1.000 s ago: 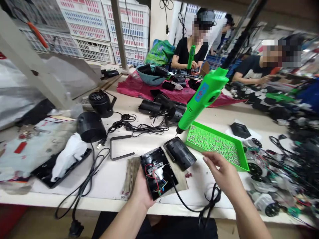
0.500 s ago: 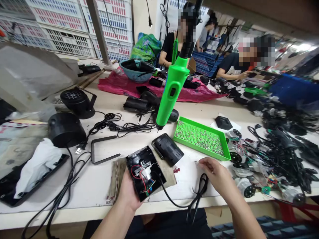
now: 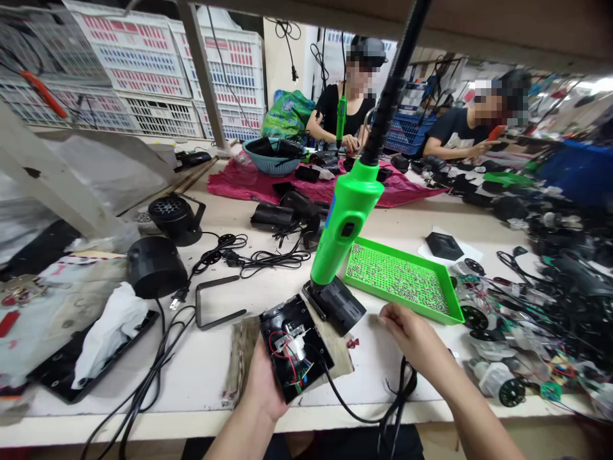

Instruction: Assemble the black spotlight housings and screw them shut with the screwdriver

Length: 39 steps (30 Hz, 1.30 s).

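Note:
My left hand (image 3: pixel 265 385) grips an open black housing (image 3: pixel 306 358) from below; red, white and blue wires show inside it. It rests on a worn cloth pad (image 3: pixel 242 358) at the table's front edge. A black cover (image 3: pixel 341 308) lies just behind it. My right hand (image 3: pixel 412 336) is low over the table beside the green tray of screws (image 3: pixel 403 281), fingertips pinched together; what they hold is too small to see. A green electric screwdriver (image 3: pixel 347 220) hangs from above, its tip over the black cover. The housing's black cord (image 3: pixel 383 409) trails off the table edge.
Black lamp bodies (image 3: pixel 156 265) and tangled cables (image 3: pixel 258 255) lie to the left and behind. A heap of motors and wired parts (image 3: pixel 527 319) fills the right side. Across the table sit two people by a pink cloth (image 3: pixel 249 182) and blue bowl (image 3: pixel 272 165). White crates (image 3: pixel 143 70) stand behind.
My right hand has dropped from beside the tray to the table surface and closed its fingertips. The hanging screwdriver has swung from a slant to above the black cover. My left hand keeps the housing.

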### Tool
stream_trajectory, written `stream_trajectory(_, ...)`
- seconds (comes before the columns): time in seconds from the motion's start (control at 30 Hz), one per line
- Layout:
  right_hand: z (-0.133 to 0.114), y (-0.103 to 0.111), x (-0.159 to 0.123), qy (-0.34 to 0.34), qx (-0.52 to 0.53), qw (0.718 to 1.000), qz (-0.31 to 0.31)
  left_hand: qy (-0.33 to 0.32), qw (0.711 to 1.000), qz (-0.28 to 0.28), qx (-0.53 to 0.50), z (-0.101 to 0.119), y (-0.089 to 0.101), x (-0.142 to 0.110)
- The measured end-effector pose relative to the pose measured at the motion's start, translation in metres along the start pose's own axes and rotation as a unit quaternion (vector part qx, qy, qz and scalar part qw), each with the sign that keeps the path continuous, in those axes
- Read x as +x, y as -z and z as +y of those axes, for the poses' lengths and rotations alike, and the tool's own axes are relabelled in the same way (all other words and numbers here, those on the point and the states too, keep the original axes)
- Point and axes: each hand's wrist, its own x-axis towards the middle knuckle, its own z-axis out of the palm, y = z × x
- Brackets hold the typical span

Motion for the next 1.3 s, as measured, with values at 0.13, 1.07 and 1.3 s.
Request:
stream_trajectory(0.13,-0.023,-0.008,0.02,0.022,0.083,0.996,-0.004,0.011,1.0,0.005,-0.022,-0.001,0.0,0.0)
stream_trajectory(1.07,-0.048,-0.037,0.074,0.088,-0.01,0.995,0.038,0.041,0.979,-0.198,-0.023,-0.002,0.034,0.024)
stream_trajectory(1.3,-0.045,-0.037,0.079,0.104,-0.082,0.991,-0.008,0.04,0.994,-0.094,-0.046,-0.005,0.007,0.009)
